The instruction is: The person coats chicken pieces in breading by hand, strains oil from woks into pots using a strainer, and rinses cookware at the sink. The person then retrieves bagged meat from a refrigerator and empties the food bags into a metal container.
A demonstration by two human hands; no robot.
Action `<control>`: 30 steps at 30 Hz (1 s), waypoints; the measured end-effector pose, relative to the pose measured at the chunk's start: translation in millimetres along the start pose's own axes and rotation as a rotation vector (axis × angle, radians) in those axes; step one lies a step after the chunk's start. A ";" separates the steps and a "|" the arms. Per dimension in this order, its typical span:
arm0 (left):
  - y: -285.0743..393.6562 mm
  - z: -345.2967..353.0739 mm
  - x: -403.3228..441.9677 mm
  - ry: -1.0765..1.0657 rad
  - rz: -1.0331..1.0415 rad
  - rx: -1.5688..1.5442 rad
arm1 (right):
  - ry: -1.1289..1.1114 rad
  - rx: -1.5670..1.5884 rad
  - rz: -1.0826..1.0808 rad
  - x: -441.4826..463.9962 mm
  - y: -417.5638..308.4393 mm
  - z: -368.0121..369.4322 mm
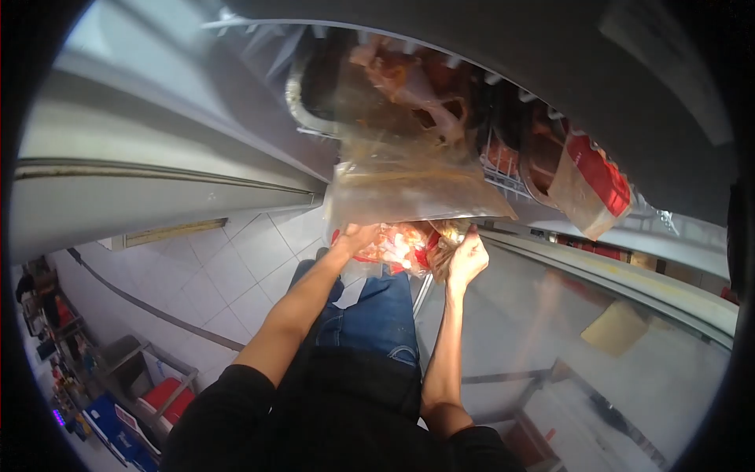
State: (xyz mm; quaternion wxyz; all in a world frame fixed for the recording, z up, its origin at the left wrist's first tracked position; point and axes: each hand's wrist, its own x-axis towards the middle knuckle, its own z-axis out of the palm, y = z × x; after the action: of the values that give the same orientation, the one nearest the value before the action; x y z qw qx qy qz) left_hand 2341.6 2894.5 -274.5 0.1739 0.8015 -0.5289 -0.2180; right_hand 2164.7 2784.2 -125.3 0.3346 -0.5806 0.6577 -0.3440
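Observation:
A clear plastic bag with red and whitish pieces (pixel 399 245) hangs in front of my thighs, between my two hands. My left hand (pixel 359 238) is closed on its left side, with the fingers partly hidden. On the right, my right hand (pixel 469 259) pinches the bag's gathered, crumpled edge. Just above both hands, the loose open end of a large clear plastic bag (pixel 417 193) drapes over a shelf edge. Raw poultry (pixel 417 86) lies farther back inside this larger bag.
White wire shelving (pixel 503 185) holds dark trays (pixel 543 153) and a red-and-clear package (pixel 602 177) that overhangs its edge. Glass doors (pixel 535 315) stand to the right. A red-seated chair (pixel 165 397) is at lower left on the tiled floor (pixel 228 275).

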 end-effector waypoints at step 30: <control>-19.7 -93.0 -101.4 -0.135 -0.066 -0.096 | 0.097 0.222 -0.206 7.3 -141.5 -139.3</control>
State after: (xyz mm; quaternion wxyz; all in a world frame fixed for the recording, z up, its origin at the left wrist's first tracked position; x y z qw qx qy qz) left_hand 2371.4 3000.1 -189.1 0.1687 0.7927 -0.5018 -0.3024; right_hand 2122.4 2773.2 68.5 0.3275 -0.5870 0.5683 -0.4745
